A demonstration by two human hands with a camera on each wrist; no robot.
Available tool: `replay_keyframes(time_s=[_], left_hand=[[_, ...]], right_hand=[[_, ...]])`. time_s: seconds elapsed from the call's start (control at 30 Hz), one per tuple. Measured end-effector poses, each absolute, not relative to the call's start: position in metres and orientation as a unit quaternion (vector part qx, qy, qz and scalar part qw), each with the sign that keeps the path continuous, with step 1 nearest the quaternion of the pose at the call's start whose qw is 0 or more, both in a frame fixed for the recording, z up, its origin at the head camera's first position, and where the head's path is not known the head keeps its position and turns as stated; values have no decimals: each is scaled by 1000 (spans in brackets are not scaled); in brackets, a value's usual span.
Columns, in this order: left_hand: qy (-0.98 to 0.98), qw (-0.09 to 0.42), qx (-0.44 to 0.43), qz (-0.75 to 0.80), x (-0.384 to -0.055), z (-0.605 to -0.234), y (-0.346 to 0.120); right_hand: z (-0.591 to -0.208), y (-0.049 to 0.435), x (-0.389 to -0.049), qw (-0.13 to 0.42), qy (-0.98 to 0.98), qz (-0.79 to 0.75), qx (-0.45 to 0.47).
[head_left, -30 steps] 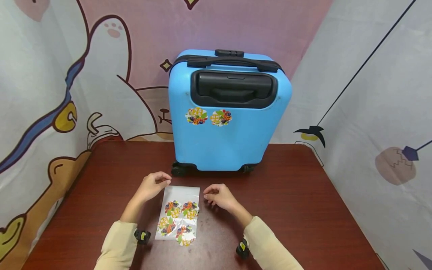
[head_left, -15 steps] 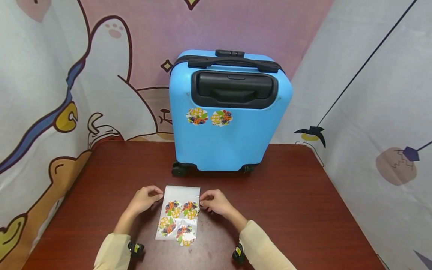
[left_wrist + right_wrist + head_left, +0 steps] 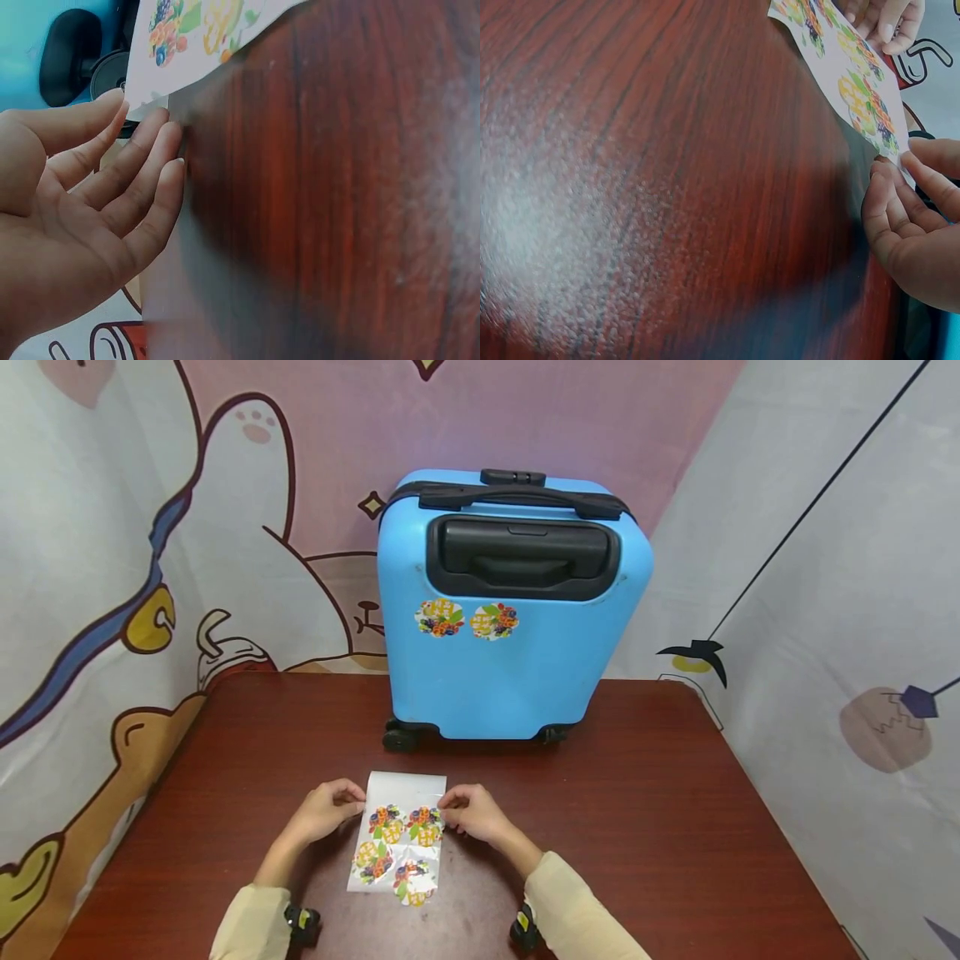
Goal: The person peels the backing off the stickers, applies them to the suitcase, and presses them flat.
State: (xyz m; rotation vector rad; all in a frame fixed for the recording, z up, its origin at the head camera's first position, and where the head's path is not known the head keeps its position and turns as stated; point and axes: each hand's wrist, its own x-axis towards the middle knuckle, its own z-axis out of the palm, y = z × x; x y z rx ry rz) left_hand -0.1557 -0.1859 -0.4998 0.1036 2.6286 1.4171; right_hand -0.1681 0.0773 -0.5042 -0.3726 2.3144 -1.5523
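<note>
A white sticker sheet with several round fruit stickers lies on the table in front of me; one sticker overhangs its near edge. My left hand pinches the sheet's left edge, thumb and index finger meeting there in the left wrist view. On the opposite edge, my right hand grips the sheet between thumb and fingers, with fingertips partly under it in the right wrist view. A light blue suitcase stands upright behind, bearing two matching fruit stickers side by side below its black handle recess.
The brown wooden table extends to both sides of the sheet. At its back, the suitcase's black wheels rest near a cartoon-printed cloth backdrop. Cameras are strapped at both wrists.
Both hands have come in to the sheet's side edges: the left down from the upper left corner, the right leftward. Both now hold the sheet, which has barely moved.
</note>
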Motion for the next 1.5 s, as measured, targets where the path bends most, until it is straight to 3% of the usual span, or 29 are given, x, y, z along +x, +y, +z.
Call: replay_keyframes(time_s=[1.5], left_hand=[[847,81,58,522,-155,-496,-168]], right_hand=[[-504,75,-168,90,824,-546,-121]])
